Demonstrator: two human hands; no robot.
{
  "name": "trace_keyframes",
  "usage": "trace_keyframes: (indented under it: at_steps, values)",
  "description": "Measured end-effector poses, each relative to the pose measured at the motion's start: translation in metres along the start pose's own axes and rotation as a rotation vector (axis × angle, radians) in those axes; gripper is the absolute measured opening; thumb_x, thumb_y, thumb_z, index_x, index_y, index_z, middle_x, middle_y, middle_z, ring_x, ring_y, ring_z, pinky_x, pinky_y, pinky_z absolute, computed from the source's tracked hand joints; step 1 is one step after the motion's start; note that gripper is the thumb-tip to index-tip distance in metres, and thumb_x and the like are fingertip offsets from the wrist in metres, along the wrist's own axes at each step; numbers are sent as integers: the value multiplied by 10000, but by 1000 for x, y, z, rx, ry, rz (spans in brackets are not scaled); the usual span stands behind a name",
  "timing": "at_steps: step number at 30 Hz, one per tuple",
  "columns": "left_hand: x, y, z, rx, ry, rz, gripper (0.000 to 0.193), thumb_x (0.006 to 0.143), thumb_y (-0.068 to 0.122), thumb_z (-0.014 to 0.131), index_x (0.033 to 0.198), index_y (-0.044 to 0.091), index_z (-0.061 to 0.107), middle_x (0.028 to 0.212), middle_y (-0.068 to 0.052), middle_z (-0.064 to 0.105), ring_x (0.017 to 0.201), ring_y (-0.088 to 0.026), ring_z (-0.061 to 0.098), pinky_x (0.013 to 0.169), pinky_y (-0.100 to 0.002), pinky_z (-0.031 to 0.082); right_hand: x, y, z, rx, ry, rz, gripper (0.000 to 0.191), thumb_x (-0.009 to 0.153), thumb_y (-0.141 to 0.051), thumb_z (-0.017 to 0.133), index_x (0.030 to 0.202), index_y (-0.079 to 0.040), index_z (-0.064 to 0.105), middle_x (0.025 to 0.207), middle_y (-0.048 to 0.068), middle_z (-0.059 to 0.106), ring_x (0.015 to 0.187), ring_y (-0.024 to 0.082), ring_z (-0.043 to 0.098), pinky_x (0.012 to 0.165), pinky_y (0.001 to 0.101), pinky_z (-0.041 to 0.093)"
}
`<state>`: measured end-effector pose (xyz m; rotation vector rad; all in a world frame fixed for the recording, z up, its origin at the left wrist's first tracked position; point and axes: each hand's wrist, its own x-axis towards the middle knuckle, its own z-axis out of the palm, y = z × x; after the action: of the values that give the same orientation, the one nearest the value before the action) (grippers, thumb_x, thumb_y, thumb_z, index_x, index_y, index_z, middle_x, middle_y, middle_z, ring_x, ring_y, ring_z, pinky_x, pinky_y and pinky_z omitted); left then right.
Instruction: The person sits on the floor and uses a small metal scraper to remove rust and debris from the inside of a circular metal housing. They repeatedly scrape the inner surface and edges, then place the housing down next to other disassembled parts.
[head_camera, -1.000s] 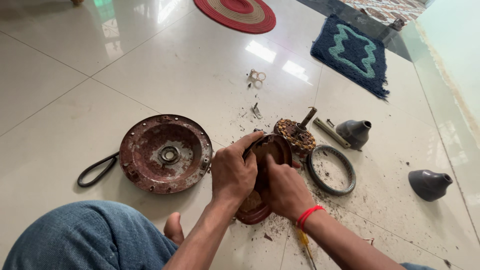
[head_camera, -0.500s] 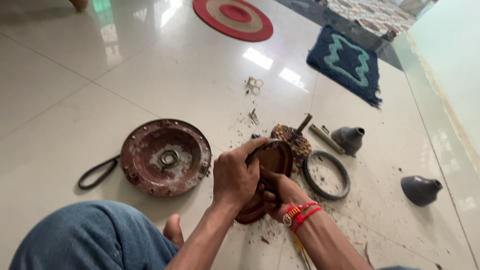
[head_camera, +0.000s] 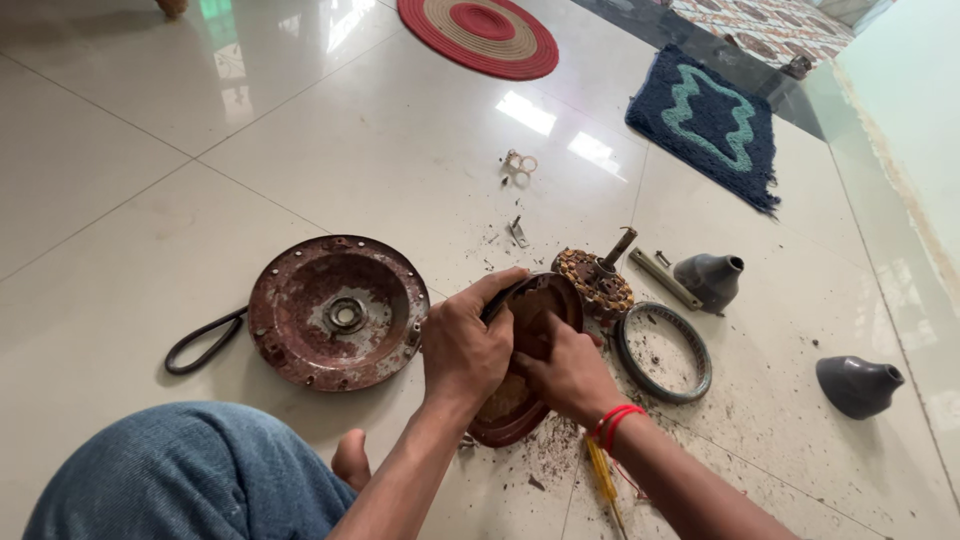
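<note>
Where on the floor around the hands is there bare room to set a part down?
Bare tile lies beyond the rusty round metal cover, toward the red round mat, and left of the black rubber loop. It is crowded right of both hands, left hand and right hand: copper-wound core, grey ring, grey cones, debris.

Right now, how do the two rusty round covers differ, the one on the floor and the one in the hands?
The floor cover lies flat, hollow side up, untouched; the held cover stands tilted on its edge, gripped by the left hand and right hand. The floor cover shows whole, with a bearing at its middle; the held cover is partly hidden by the hands. Both are round, dished and rust-brown.
</note>
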<state>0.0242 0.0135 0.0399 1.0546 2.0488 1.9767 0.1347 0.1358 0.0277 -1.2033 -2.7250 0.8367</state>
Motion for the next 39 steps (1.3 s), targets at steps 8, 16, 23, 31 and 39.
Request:
trace_keyframes:
  at_steps: [8,16,23,31,39]
  values:
    - [-2,6,-2,49,-130,-206,411,901,24,601,1248,203,730,1019,-34,807,475,-126,674,428,-281,591,-33,-31,-16,-628,4,-549,312,898,-91,681,1142,63,564,771,217,695,579,307,717,514,409,598]
    - [-2,9,0,120,-171,-213,381,917,32,600,1226,208,734,922,-62,823,536,-170,729,483,-307,620,-35,-33,-15,-371,-62,-185,450,903,-135,658,1282,38,489,778,226,741,618,333,727,576,435,610]
    - [-3,12,5,53,-95,-63,389,886,2,626,1204,187,753,983,-76,808,700,-166,793,640,-294,672,-3,-3,5,220,57,232,295,799,-46,667,1087,-35,600,830,147,754,651,235,768,635,366,657]
    - [-6,19,4,73,-146,-50,398,863,6,655,1184,213,765,995,-57,808,699,-169,791,689,-311,662,5,32,0,1143,-329,805,220,963,-235,600,767,-143,560,601,-19,557,387,69,371,336,221,302]
    - [-1,5,6,26,-140,-55,393,858,13,638,1183,203,752,1060,-35,797,707,-151,793,631,-276,669,1,20,7,675,-96,431,214,923,-224,686,1028,-37,694,709,75,704,507,185,613,414,307,471]
